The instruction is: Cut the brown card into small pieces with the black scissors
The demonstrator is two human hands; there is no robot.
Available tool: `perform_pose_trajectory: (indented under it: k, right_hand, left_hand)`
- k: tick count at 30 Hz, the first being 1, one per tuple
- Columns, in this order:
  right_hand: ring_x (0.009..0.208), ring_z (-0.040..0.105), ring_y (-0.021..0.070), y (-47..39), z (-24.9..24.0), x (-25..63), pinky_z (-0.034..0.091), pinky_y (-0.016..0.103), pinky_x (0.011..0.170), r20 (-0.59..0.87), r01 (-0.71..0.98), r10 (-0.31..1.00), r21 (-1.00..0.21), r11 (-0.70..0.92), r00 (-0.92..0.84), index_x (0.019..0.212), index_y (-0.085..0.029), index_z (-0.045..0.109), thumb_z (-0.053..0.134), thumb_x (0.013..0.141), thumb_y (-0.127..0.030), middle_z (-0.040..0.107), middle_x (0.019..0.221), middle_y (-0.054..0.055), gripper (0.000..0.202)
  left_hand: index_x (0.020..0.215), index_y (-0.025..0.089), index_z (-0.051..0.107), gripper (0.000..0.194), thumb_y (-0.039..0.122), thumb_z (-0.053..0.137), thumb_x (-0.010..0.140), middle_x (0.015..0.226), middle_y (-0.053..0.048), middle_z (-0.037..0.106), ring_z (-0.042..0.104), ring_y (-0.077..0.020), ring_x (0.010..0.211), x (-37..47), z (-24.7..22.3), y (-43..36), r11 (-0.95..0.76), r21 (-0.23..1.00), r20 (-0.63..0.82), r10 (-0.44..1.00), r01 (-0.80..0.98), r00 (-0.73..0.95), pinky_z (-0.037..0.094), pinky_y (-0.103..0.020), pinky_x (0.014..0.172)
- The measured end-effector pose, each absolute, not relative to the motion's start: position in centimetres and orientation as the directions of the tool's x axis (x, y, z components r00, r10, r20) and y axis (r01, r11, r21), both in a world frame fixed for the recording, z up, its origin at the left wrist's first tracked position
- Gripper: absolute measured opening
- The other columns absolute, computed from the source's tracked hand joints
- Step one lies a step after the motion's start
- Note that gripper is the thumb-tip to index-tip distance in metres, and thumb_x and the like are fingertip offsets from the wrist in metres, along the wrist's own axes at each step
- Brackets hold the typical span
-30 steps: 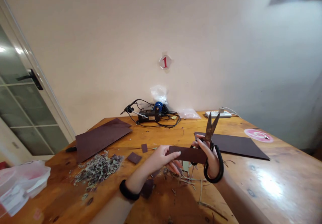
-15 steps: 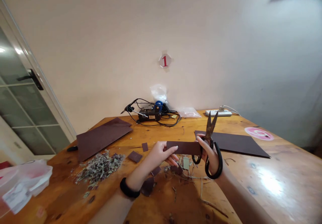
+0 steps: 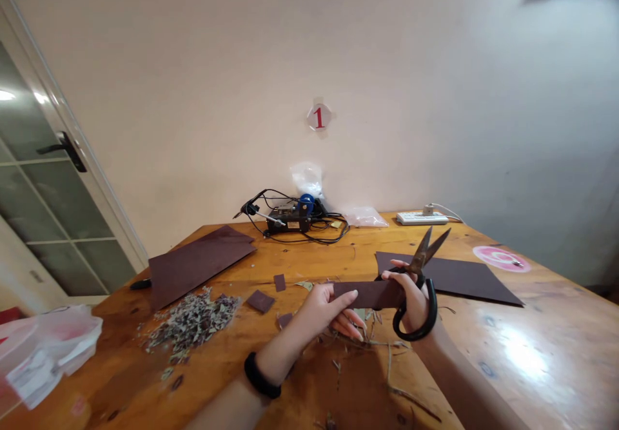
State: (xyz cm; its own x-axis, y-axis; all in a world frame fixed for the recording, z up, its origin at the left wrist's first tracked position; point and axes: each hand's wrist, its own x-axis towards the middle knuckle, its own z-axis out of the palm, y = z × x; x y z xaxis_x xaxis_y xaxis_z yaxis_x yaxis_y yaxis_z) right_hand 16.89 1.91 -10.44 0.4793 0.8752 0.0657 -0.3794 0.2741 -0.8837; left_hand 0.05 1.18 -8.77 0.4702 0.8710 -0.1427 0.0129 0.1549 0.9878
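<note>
Head view: brown strip (image 3: pixel 370 293) being held up over the table (image 3: pixel 319 265), a little below and right of the frame's centre. Its left end is being pinched by the left hand (image 3: pixel 333 307), thumb laid on top, other fingers being spread loosely below. Scissors (image 3: pixel 418 262) are being held in the right hand (image 3: pixel 411 298), blades parted and being pointed to the upper right, off the strip. The strip's right end is being met by that same hand; how firmly it is being gripped there, cannot tell.

Around: twigs (image 3: pixel 412 401) being overhung by the hands at lower centre; crumbled leaf pile (image 3: pixel 196 320) being bordered by brown sheets (image 3: pixel 200 265) at left of frame; dark sheet (image 3: pixel 464 280) being partly hidden by the right hand at right.

On handling, as judged: the strip is best being held flat and lightly taut, since thin stuff like this may buckle. With both strip and scissors being managed near one hand, the points are best being aimed away from the left fingers, and the handle loops being kept from snagging the strip's edge
</note>
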Motion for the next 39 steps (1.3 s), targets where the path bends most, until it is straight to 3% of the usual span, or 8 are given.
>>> perform_pose_trajectory:
  k: [10,13,18,23,28,31,35,39]
  right_hand:
    - [0.068,0.058,0.0200,2.1,-10.9,16.8,0.043,0.031,0.060,0.128,-0.324,0.875,-0.896,0.304,0.467,0.088,-0.025,0.059,0.066,0.065,-0.033,0.062,0.071,-0.002,0.026]
    - [0.066,0.058,0.0188,1.7,-10.4,16.7,0.045,0.029,0.056,0.108,-0.357,0.903,-0.894,0.271,0.417,0.088,-0.024,0.057,0.070,0.066,-0.043,0.060,0.072,-0.003,0.032]
    - [0.057,0.054,0.0148,1.3,-9.7,16.5,0.046,0.029,0.054,0.167,-0.272,0.905,-0.919,0.287,0.391,0.091,-0.022,0.057,0.079,0.056,-0.048,0.056,0.067,-0.005,0.049]
    - [0.059,0.055,0.0154,1.2,-9.6,16.2,0.045,0.027,0.054,0.246,-0.205,0.879,-0.914,0.351,0.408,0.090,-0.022,0.056,0.080,0.054,-0.047,0.058,0.065,-0.004,0.050]
    - [0.063,0.057,0.0160,1.3,-9.3,16.6,0.046,0.028,0.056,0.220,-0.217,0.871,-0.915,0.340,0.438,0.089,-0.023,0.056,0.082,0.051,-0.048,0.059,0.068,-0.003,0.053]
    - [0.062,0.058,0.0170,1.4,-9.2,16.9,0.047,0.029,0.055,0.234,-0.203,0.861,-0.912,0.355,0.452,0.088,-0.023,0.055,0.082,0.051,-0.049,0.060,0.068,-0.002,0.053]
    - [0.065,0.060,0.0188,1.5,-9.3,17.0,0.049,0.032,0.058,0.256,-0.188,0.854,-0.909,0.372,0.452,0.088,-0.022,0.056,0.082,0.051,-0.050,0.061,0.070,-0.001,0.053]
    - [0.068,0.060,0.0199,1.4,-9.4,16.9,0.050,0.032,0.058,0.251,-0.196,0.869,-0.912,0.360,0.427,0.089,-0.022,0.056,0.082,0.051,-0.051,0.061,0.070,-0.001,0.054]
  left_hand:
    - [0.079,0.013,0.056,0.062,0.068,0.071,0.055,0.057,-0.007,0.068,0.066,-0.0192,0.049,0.4,-9.8,1.9,0.214,0.977,-0.186,0.886,-0.018,0.424,0.049,-0.024,0.045]
    - [0.079,0.014,0.055,0.062,0.069,0.070,0.056,0.058,-0.008,0.069,0.066,-0.0193,0.048,0.0,-9.6,2.2,0.138,0.990,-0.119,0.935,-0.033,0.334,0.050,-0.025,0.046]
    - [0.068,0.018,0.048,0.056,0.070,0.068,0.060,0.061,-0.008,0.070,0.067,-0.0196,0.049,-0.6,-9.1,2.5,0.006,1.000,-0.005,0.981,-0.005,0.195,0.050,-0.025,0.046]
    - [0.070,0.016,0.052,0.057,0.071,0.067,0.060,0.064,-0.009,0.071,0.067,-0.0182,0.049,-0.7,-9.0,2.6,0.032,0.999,-0.025,0.973,-0.026,0.228,0.050,-0.024,0.047]
    - [0.084,0.015,0.057,0.055,0.064,0.069,0.064,0.076,-0.011,0.073,0.067,-0.0166,0.053,-1.4,-7.5,2.2,0.021,0.997,0.001,0.958,-0.076,0.286,0.051,-0.022,0.049]
    - [0.080,0.015,0.059,0.049,0.057,0.075,0.062,0.074,-0.008,0.073,0.068,-0.0171,0.056,-2.1,-6.5,2.3,-0.044,0.999,0.043,0.956,-0.004,0.291,0.050,-0.022,0.050]
    - [0.068,0.015,0.059,0.047,0.059,0.074,0.061,0.076,-0.008,0.073,0.071,-0.0195,0.063,-2.4,-6.4,2.6,-0.071,0.996,0.057,0.966,0.046,0.252,0.051,-0.022,0.053]
    - [0.071,0.015,0.063,0.046,0.060,0.072,0.064,0.078,-0.010,0.074,0.071,-0.0215,0.070,-2.4,-6.7,2.9,-0.063,0.997,0.051,0.976,0.053,0.212,0.053,-0.025,0.056]
